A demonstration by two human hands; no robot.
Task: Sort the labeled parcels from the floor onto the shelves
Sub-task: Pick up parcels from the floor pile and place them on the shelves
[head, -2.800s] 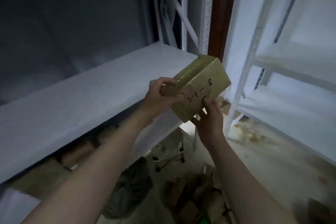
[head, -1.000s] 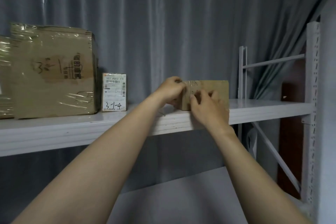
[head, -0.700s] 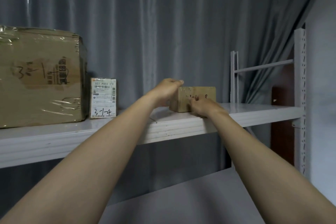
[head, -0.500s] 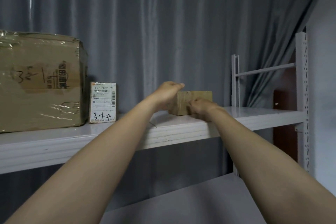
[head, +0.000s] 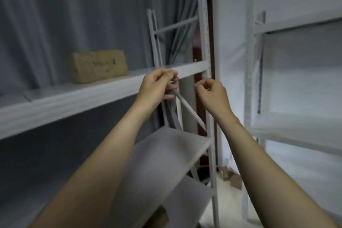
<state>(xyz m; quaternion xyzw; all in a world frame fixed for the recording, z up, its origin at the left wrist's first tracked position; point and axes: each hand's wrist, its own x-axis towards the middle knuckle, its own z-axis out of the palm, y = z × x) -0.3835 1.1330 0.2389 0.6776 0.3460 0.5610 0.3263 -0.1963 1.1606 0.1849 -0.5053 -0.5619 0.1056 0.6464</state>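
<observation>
**A:** What is on the far left?

**B:** A grey curtain (head: 55, 15) hangs behind a pale metal shelf (head: 64, 98) that runs across the left half of the view. On that shelf sits a tan, tape-wrapped parcel (head: 97, 65), lying on its long side and well back from the front edge. Dark handwriting marks its front face (too blurred to read).

**A:** Is anyone touching it?

**B:** No. Both hands are clear of it, off to its right. The left hand (head: 158, 87) floats in front of the shelf's right end, fingers curled loosely inward, holding nothing. Just right of it, the right hand (head: 211, 94) is also loosely curled and empty, its thumb and forefinger near each other. Two bare forearms reach up to them from the bottom of the frame.

**A:** And behind the hands?

**B:** A white upright post (head: 205, 42) with a row of small holes, and a slanted brace crossing below the left hand. A lower shelf (head: 162, 163) tilts across the middle of the view.

**A:** What is on the right?

**B:** A second shelving unit (head: 296, 79) stands against a pale wall. Near its foot, small brown boxes (head: 233, 177) lie on the floor.
</observation>
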